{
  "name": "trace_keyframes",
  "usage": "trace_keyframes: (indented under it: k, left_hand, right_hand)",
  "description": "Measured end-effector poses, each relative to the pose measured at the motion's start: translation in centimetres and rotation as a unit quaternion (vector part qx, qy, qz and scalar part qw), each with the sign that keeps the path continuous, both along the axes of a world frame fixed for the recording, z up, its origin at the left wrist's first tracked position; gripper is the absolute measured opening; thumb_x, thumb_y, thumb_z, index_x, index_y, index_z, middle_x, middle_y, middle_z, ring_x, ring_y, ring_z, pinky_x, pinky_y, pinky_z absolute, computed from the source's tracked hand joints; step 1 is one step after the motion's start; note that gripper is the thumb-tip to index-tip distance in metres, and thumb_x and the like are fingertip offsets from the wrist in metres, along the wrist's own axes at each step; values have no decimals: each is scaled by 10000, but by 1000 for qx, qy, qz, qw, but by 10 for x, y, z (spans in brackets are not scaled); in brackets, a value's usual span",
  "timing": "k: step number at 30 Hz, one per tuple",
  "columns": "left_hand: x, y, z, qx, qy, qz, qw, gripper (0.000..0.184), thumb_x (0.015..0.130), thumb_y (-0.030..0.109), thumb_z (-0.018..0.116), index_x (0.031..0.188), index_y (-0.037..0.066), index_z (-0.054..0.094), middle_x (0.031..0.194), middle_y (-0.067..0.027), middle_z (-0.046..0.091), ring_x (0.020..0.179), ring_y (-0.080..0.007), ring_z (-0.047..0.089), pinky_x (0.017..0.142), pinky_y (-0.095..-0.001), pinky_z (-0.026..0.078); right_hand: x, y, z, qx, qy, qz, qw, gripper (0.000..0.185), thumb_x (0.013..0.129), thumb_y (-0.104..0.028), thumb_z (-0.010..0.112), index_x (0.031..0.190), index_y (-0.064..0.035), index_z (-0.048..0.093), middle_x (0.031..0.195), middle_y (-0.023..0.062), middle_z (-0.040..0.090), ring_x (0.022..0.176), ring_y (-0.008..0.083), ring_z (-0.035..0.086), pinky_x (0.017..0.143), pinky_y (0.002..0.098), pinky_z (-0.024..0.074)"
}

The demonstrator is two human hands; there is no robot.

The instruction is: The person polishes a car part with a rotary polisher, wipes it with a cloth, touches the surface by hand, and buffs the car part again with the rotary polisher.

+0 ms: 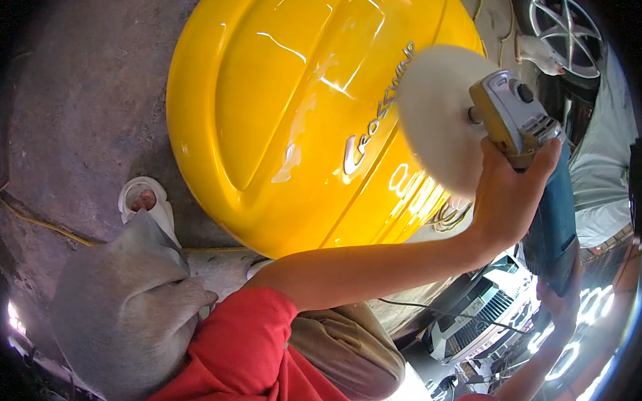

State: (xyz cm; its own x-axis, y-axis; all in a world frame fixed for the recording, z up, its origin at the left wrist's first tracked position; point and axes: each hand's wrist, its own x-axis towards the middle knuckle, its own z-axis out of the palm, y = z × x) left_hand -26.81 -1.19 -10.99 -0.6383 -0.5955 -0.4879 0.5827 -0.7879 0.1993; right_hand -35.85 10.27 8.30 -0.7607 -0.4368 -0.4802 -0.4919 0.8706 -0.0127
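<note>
My left hand (511,183) is closed around the silver-and-tan head of a polisher (553,213) with a blue-green body. My right hand (561,302) grips the rear end of the same tool, partly in shadow. At the polisher's front is a round off-white polishing pad (438,118), blurred. The pad overlaps the edge of a glossy yellow rounded cover (262,132); whether they touch, I cannot tell. Silver raised letters reading "Crosswind" (375,121) run across the cover. A pale smear (289,163) shows beside the lettering.
A white clog (148,199) with a foot in it stands on the grey floor (84,103). Yellow cord (46,228) lies on the floor, and a black cable (459,314) runs below the polisher. A spoked wheel (566,33), pale trousers (602,155) and a vehicle (480,315) are around.
</note>
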Motion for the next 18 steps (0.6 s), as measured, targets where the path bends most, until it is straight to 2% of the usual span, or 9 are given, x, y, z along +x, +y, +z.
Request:
trace_keyframes:
  k: [2,8,10,13,18]
  left_hand:
    - [-5,-7,0,7,-24,-1,1000,711,857,531,637,1162,-55,373,1134,-215,527,1045,-296,559,930,-361,423]
    - [-13,-19,-6,0,-16,24,1000,711,857,530,632,1171,-54,376,1123,-215,536,1047,-294,562,932,-365,422]
    - [-13,-18,-6,0,-19,18,1000,719,858,529,631,1180,-58,371,1127,-220,536,1051,-297,561,937,-369,421]
    - [-10,-13,-4,0,-23,13,1000,739,860,530,630,1202,-65,356,1142,-229,533,1060,-305,558,947,-374,417]
    - [14,16,10,49,-5,1,999,770,877,522,623,1246,-69,295,1162,-238,515,1080,-310,550,963,-372,412]
  right_hand:
    - [-5,-3,2,5,5,-1,1000,1084,606,-259,749,1530,-68,215,884,124,614,650,165,578,560,296,476]
    - [25,-55,-12,19,63,-61,996,1075,607,-243,740,1529,-68,217,888,125,614,652,166,579,562,297,476]
    - [-15,-17,5,60,-20,-21,998,1076,603,-245,744,1528,-68,222,914,134,619,656,171,581,571,303,484]
    - [-3,-20,-6,-52,32,38,997,1090,592,-293,760,1521,-63,240,910,133,618,648,173,582,565,299,486]
    - [14,-5,5,4,-3,39,999,1095,585,-306,762,1519,-62,245,922,136,617,651,177,585,565,301,488]
